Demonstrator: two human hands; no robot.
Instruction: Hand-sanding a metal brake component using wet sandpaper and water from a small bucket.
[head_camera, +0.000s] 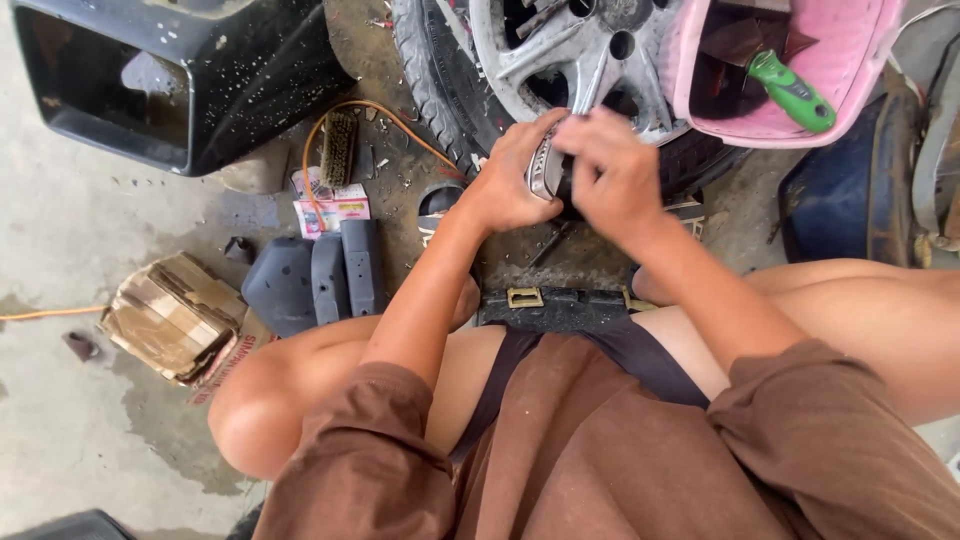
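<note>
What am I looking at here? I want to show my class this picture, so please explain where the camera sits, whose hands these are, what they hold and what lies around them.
The camera sits on a person's head and looks down, so you see their own arms, brown shirt and bare knees as they crouch on a stained concrete floor. Both hands meet at a car wheel lying in front of them. The left hand grips a small silvery tool, and the right hand closes over it; what kind of tool is unclear. Nearby lie a wire brush, an orange hose, dark plastic parts, a crumpled cardboard box and a pink tub holding a green-handled tool.
</note>
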